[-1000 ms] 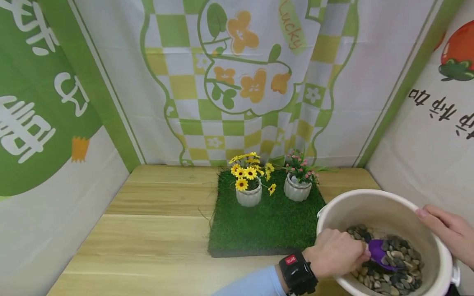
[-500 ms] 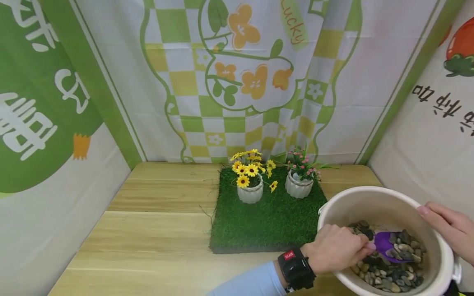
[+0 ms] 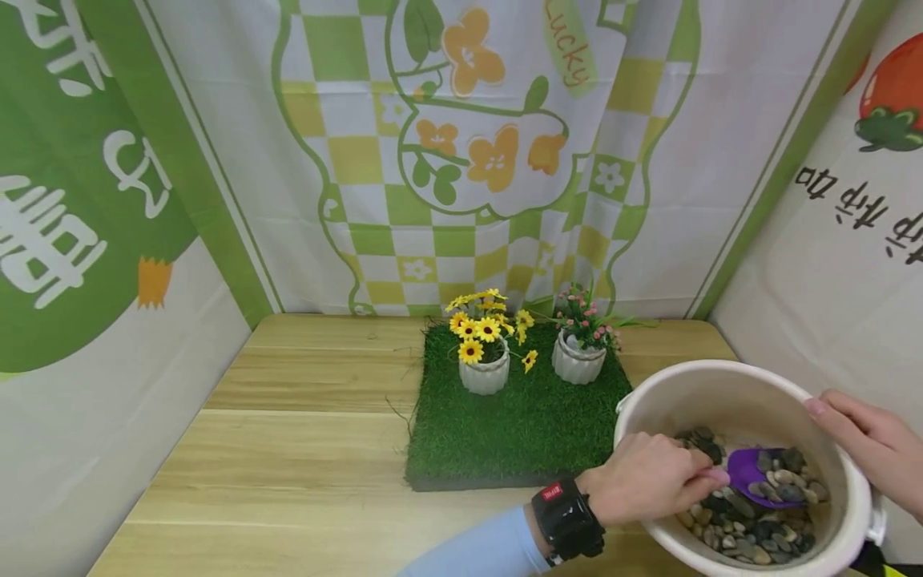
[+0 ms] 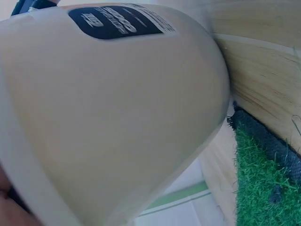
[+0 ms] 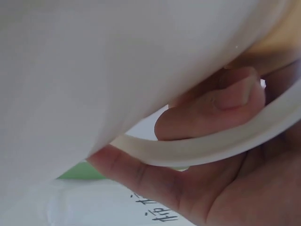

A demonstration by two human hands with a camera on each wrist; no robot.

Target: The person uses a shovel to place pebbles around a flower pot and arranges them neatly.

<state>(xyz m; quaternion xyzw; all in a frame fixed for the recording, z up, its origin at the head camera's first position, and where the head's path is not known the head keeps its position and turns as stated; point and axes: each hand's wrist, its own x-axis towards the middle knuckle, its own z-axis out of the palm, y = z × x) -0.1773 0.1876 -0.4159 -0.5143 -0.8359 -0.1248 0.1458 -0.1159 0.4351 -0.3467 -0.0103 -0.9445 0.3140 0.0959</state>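
At the lower right of the head view stands a white bucket (image 3: 692,401) with many grey and tan pebbles (image 3: 753,529) in its bottom. My left hand (image 3: 645,477) reaches over its near left rim and pinches the handle of a purple scoop (image 3: 741,467). Pebbles (image 3: 782,479) lie in the scoop's bowl, inside the bucket above the rest. My right hand (image 3: 876,441) holds the bucket at its right rim. In the right wrist view, that hand's fingers (image 5: 211,110) curl around the bucket's white carrying handle (image 5: 202,150). The left wrist view shows mostly the bucket's outer wall (image 4: 117,103).
Left of the bucket lies a square of artificial grass (image 3: 505,441) on the wooden table (image 3: 288,465). On it stand a white pot of yellow flowers (image 3: 485,377) and one of pink flowers (image 3: 579,362). Printed cloth (image 3: 490,256) walls off the back and sides.
The scoop has come up out of the pebbles and slightly right, now with pebbles in its bowl. My right hand stays on the bucket's rim.
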